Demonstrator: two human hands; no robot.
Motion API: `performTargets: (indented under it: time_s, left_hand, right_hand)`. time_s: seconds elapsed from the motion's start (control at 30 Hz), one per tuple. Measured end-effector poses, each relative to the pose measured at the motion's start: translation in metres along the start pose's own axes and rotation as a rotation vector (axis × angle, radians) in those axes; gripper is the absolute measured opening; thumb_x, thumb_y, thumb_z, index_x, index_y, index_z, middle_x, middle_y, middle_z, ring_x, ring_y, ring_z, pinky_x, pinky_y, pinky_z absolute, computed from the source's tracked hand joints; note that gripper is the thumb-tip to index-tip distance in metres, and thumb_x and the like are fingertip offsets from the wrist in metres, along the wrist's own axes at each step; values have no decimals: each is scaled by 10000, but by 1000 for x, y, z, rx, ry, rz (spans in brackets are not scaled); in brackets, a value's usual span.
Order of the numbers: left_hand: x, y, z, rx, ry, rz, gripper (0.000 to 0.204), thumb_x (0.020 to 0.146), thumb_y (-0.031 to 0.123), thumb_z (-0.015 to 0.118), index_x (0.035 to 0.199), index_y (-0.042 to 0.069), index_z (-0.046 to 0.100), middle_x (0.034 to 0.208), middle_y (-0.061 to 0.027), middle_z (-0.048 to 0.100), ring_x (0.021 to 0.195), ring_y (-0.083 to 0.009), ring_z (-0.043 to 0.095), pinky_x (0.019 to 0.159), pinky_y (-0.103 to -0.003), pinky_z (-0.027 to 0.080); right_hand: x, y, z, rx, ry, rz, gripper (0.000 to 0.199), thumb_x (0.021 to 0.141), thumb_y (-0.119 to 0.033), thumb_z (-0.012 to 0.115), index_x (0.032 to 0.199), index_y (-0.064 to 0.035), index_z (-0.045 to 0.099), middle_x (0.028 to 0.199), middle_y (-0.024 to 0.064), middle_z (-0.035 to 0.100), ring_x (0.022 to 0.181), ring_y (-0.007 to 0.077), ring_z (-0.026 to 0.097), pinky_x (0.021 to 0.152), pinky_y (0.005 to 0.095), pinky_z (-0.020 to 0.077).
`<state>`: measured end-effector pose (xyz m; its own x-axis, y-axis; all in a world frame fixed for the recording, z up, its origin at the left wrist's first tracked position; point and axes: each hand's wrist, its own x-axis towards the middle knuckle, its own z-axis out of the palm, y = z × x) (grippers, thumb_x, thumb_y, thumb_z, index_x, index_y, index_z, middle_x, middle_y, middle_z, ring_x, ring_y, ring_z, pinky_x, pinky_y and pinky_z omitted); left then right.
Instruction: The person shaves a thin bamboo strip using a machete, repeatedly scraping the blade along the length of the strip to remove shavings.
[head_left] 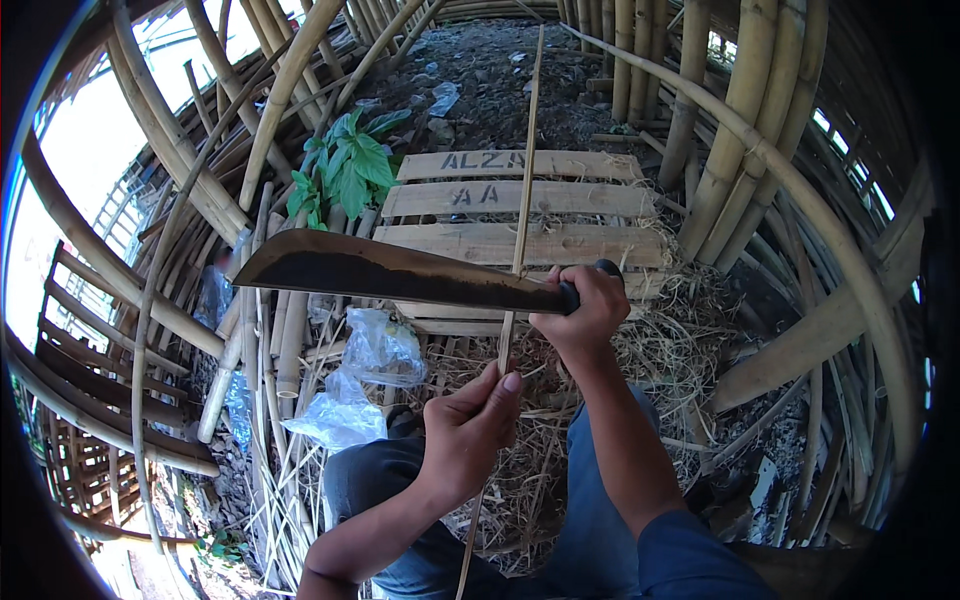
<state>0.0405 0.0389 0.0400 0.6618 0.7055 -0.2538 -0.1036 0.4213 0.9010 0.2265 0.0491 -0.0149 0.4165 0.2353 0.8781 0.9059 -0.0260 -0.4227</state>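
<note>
My right hand (pixel 585 312) is closed round the dark handle of a machete (pixel 385 272). Its wide, dark-stained blade reaches out to the left, nearly level, above the wooden slats. A long thin bamboo strip (pixel 527 170) runs upright through the middle of the view, and the blade crosses it close to the handle. Lower down, my left hand (pixel 472 425) pinches the strip between thumb and fingers. The strip's lower end passes between my knees. Just how the blade's edge meets the strip is hard to make out.
A slatted wooden platform (pixel 450 240) lies ahead, with bamboo shavings (pixel 680 350) heaped around it. Clear plastic bags (pixel 375 350) and bamboo poles (pixel 290 345) lie to the left, by a leafy green plant (pixel 350 165). Thick bamboo posts (pixel 750 110) stand at the right.
</note>
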Motion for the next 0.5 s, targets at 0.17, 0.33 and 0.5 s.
performTargets:
  time_s: [0.17, 0.33, 0.5]
  left_hand:
    - [-2, -1, 1, 20, 19, -37, 207, 961, 132, 538, 1110, 2, 598, 677, 49, 434, 549, -35, 339, 469, -204, 292]
    - [-7, -4, 7, 62, -3, -52, 206, 962, 144, 539, 1093, -1, 606, 659, 51, 435, 518, -36, 325, 448, -203, 276]
    - [-8, -4, 8, 146, -35, -58, 198, 961, 168, 548, 1047, 4, 619, 650, 51, 458, 521, -26, 361, 452, -196, 301]
  right_hand:
    - [3, 12, 1, 4, 12, -17, 196, 549, -93, 730, 653, -118, 565, 608, 58, 583, 537, 268, 560, 550, 353, 447]
    - [5, 38, 6, -154, 133, -11, 272, 450, -187, 762, 645, -170, 572, 593, -9, 588, 530, 210, 585, 542, 343, 434]
    - [13, 46, -7, -193, 165, 0, 152, 584, -102, 703, 641, -120, 563, 576, 48, 563, 509, 266, 548, 500, 357, 445]
